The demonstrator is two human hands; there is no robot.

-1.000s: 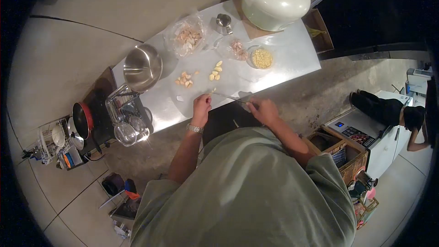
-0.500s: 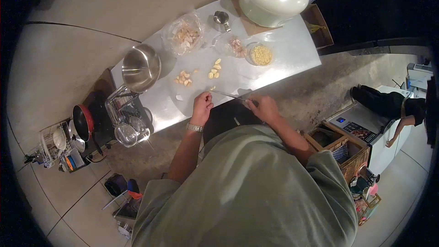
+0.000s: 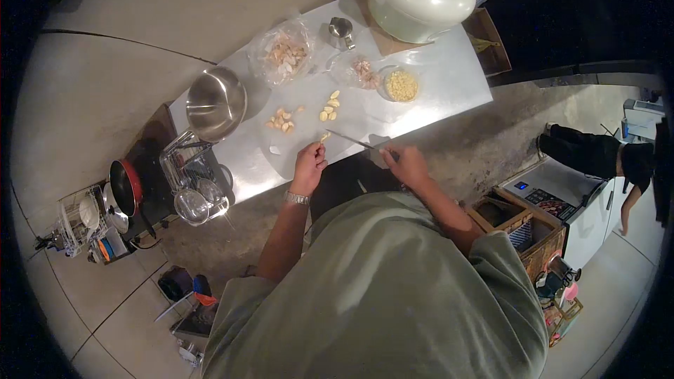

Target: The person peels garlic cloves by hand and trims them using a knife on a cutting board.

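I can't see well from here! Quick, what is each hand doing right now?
Left hand: closed, pinching a garlic clove at the fingertips.
Right hand: closed around a knife, with the blade pointing toward the clove.

one view only, from a camera worn on the person's head, looking steeply down over the shoulders and chest. the wide lens bends the edges and leaves dark corners. the surface point(image 3: 421, 109) lies fairly near, in the upper middle, running slantwise. the floor point(image 3: 105, 309) fills the lower left, and another person point(image 3: 618, 165) stands at the far right edge.
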